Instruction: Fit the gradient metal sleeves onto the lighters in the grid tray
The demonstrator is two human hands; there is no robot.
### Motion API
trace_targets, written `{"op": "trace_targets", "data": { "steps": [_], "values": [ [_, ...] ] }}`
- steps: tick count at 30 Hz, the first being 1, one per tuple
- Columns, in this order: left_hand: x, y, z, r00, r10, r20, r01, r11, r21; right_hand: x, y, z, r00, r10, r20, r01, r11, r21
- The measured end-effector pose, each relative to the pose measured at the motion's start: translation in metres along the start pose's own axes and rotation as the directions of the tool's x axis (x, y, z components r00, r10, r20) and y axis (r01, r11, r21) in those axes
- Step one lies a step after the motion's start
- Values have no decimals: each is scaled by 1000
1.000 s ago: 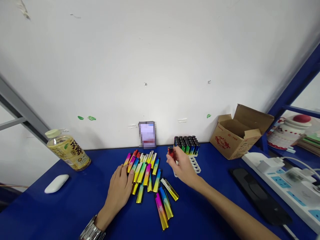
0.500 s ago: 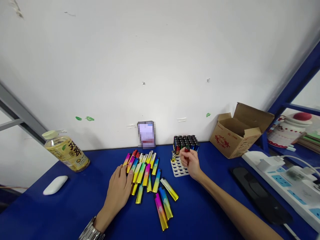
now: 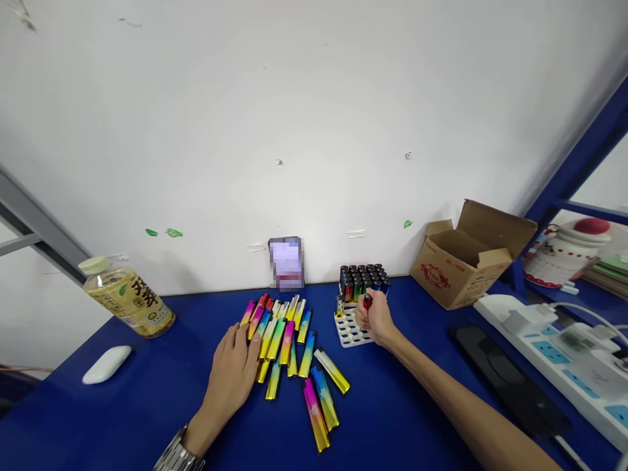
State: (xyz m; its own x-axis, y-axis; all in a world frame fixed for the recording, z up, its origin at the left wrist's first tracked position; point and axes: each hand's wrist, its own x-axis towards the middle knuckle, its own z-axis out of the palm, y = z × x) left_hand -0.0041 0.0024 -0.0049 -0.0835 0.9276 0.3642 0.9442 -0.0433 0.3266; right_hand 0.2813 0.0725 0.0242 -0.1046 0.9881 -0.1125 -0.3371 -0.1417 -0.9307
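Note:
My right hand [image 3: 375,318] is shut around a red-topped lighter [image 3: 367,301], just above a white perforated rack [image 3: 350,335]. Its fist hides part of the rack. Packed upright lighters with dark tops [image 3: 363,281] fill the rack's far rows, and one stands apart at its left [image 3: 339,305]. My left hand [image 3: 230,366] lies flat on the near edge of a loose pile of rainbow-coloured metallic lighters [image 3: 282,340]. Several more lighters [image 3: 316,405] lie on the blue table [image 3: 147,405] below the pile.
A tea bottle [image 3: 128,302] lies left, beyond a white computer mouse [image 3: 106,364]. An open cardboard box [image 3: 464,260] stands right, near a black flat object [image 3: 507,379] and a white power strip [image 3: 549,356]. A white wall bounds the table's far side.
My right hand has come down from the rack's right side to just above it, still gripping the red-topped lighter. My left hand and the loose lighters stay put; the view shifts slightly.

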Motion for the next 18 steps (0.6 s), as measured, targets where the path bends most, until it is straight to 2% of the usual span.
{"op": "trace_targets", "data": {
  "steps": [4, 7, 10, 13, 15, 18],
  "values": [
    [1, -1, 1, 1000, 10, 3, -10, 1000, 7, -1, 5, 0, 999, -40, 2, 40, 999, -28],
    [1, 0, 0, 1000, 8, 0, -8, 1000, 15, -5, 7, 3, 976, -201, 82, 207, 975, -82],
    [0, 0, -1, 1000, 10, 13, -10, 1000, 22, -13, 2, 7, 924, -366, 108, 381, 898, -218],
    [0, 0, -1, 1000, 18, 6, -18, 999, 32, -17, -3, 6, 832, -537, 140, 540, 727, -424],
    [0, 0, 0, 999, 31, -7, -31, 999, 35, -17, -3, 2, 777, -605, 174, 602, 634, -485],
    [0, -2, 1, 999, 49, -23, -49, 998, 34, -14, 2, -4, 771, -605, 199, 617, 631, -471]
  ]
}}
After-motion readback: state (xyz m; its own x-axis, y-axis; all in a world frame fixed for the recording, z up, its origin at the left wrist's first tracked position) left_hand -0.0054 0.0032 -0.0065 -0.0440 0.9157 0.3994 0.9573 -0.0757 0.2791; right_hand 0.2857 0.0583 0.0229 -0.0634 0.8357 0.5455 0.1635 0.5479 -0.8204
